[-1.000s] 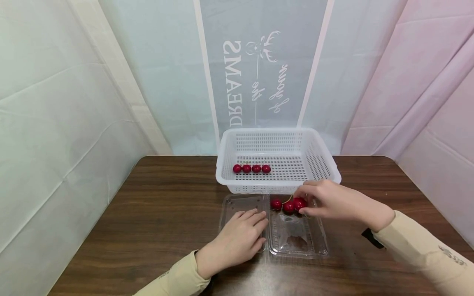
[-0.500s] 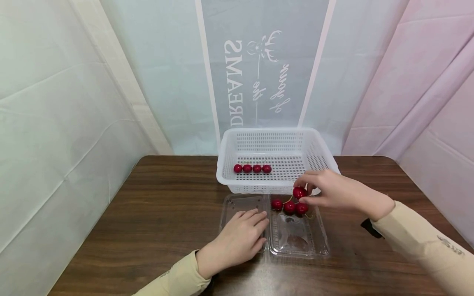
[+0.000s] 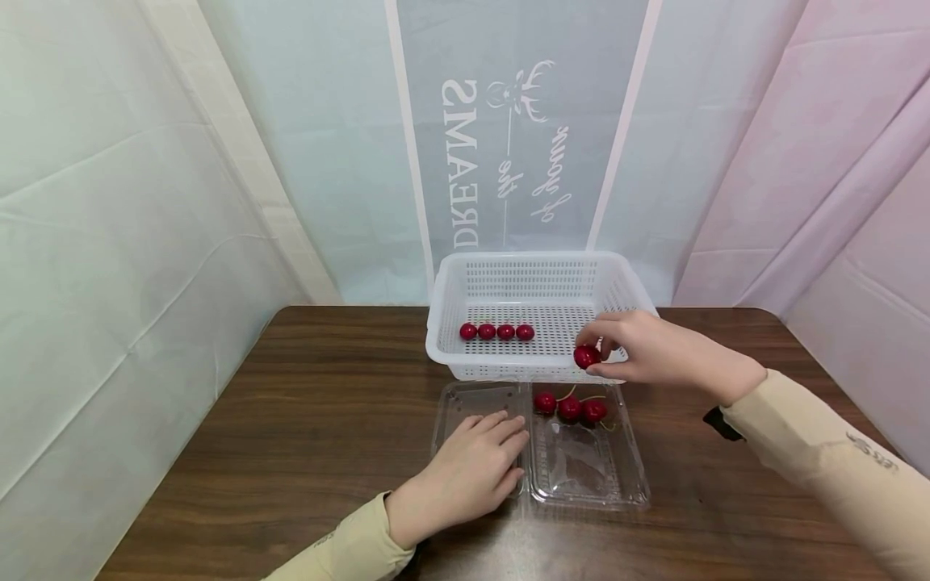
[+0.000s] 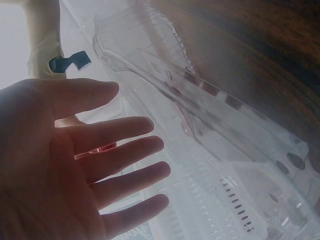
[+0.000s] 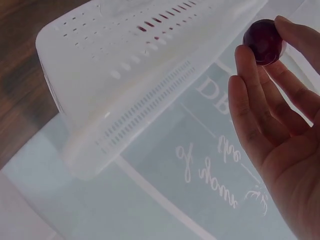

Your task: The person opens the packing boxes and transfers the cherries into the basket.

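Observation:
My right hand [image 3: 639, 347] pinches a dark red cherry [image 3: 587, 357] between thumb and fingertips, over the front rim of the white plastic basket [image 3: 632, 290]. In the right wrist view the same cherry [image 5: 263, 42] shows round and glossy at the fingertips. Inside the basket, a row of several cherries [image 3: 505, 332] lies on the left part of its floor. Before the basket is an unfolded clear plastic clamshell box [image 3: 581, 476]; three stemmed cherries [image 3: 570, 409] sit at the back of its right half. My left hand [image 3: 465, 468] rests on the left half, fingers spread and straight.
The brown wooden table [image 3: 291, 452] carries the basket and clamshell box. Pale printed cloth [image 3: 508, 161] hangs behind its back edge, and a white cloth wall [image 3: 131, 282] stands at the left.
My right hand has lifted one cherry out of the clamshell's right half and raised it toward the basket's front rim. My left hand has stayed in place.

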Demonstrator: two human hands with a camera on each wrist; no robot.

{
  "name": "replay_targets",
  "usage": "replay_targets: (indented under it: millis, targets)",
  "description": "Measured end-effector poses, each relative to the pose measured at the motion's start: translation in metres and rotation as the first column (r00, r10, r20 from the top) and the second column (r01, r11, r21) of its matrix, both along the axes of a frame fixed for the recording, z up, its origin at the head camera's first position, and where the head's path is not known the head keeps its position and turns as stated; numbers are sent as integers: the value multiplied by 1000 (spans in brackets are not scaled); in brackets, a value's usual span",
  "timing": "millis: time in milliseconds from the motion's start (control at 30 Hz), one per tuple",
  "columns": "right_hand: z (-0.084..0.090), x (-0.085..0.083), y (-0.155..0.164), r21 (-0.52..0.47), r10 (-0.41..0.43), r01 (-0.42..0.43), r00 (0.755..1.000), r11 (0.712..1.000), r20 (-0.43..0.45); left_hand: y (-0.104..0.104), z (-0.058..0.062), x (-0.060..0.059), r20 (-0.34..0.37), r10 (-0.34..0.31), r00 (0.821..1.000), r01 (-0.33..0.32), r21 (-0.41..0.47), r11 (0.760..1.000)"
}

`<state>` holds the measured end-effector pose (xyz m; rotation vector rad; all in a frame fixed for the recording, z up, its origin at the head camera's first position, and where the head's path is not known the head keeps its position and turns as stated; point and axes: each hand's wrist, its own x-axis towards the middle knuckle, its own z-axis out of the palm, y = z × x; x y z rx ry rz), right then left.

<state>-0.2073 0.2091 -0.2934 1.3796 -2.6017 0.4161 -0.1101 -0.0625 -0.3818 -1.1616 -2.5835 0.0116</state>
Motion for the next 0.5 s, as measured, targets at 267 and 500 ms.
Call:
replay_targets:
  millis: [267,500]
  targets:
    - [4,-13,-2,20,-43,42,998,999,48,0,-1,-1,7,-2,1000,2,3,1000]
    - [4,-29,-5,6,-15,14,999,1000,47,-1,-1,-1,1,-3,1000,3,0,1000]
